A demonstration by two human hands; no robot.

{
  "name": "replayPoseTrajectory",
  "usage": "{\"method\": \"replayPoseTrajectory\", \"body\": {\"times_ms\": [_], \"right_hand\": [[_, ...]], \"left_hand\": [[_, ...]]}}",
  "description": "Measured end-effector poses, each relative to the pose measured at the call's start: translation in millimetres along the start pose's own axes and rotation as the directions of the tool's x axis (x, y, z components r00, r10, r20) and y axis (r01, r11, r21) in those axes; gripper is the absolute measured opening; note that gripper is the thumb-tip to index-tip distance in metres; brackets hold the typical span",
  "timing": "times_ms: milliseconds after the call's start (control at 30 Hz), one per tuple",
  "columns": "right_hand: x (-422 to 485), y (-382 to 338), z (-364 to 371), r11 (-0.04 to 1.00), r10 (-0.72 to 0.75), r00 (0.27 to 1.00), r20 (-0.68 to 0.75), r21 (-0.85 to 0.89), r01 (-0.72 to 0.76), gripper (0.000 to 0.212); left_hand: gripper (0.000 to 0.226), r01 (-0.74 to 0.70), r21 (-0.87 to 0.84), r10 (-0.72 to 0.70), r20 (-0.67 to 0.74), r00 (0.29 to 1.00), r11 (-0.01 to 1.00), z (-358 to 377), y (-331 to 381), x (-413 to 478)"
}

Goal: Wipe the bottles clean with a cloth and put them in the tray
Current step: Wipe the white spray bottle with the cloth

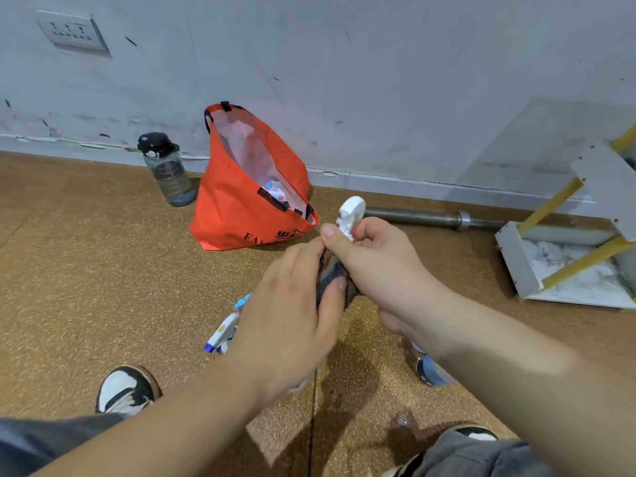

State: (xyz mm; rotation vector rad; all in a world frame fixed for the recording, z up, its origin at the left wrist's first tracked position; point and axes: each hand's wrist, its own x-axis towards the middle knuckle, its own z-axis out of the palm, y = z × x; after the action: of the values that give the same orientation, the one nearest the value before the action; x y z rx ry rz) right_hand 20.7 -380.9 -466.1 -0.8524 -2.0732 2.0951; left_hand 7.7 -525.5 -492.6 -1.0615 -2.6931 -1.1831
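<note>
My right hand point(375, 266) grips a bottle by its neck, and only its white pump head point(351, 215) shows above my fingers. A dark cloth point(332, 273) wraps the bottle's body between both hands. My left hand point(289, 318) presses the cloth against the bottle, thumb on top. Below my left hand a white bottle with a coloured label point(225, 330) lies on the floor. Another bottle with a blue base point(432, 371) lies under my right forearm. A white marble-patterned tray point(581, 280) with yellow bars stands at the right.
An open orange shopping bag point(241, 201) stands against the wall, with a dark-capped water bottle point(168, 170) to its left. A metal bar point(423, 216) lies along the skirting. My two shoes point(125, 390) rest on the brown speckled floor point(86, 270).
</note>
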Motion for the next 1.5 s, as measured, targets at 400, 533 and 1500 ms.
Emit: {"method": "replayPoseTrajectory", "body": {"times_ms": [400,533,1500], "right_hand": [[8.6,-28.0,-29.5,0.999,-0.032,0.978,-0.205,0.023,0.038,0.044],[7.1,-23.2,-21.4,0.998,-0.056,0.989,-0.136,-0.049,0.05,0.039],[-18.5,-18.8,-2.4,0.988,0.108,0.984,0.142,0.098,-0.123,0.03]], "left_hand": [[0.052,0.795,-0.599,-0.661,0.558,0.501,0.097,9.0,-14.7,-21.7],[0.057,0.798,-0.598,-0.591,0.671,0.448,-0.074,5.9,-13.1,-20.2],[0.049,0.006,-0.033,-0.006,0.003,1.0,0.999,-15.3,-3.1,9.9]]}}
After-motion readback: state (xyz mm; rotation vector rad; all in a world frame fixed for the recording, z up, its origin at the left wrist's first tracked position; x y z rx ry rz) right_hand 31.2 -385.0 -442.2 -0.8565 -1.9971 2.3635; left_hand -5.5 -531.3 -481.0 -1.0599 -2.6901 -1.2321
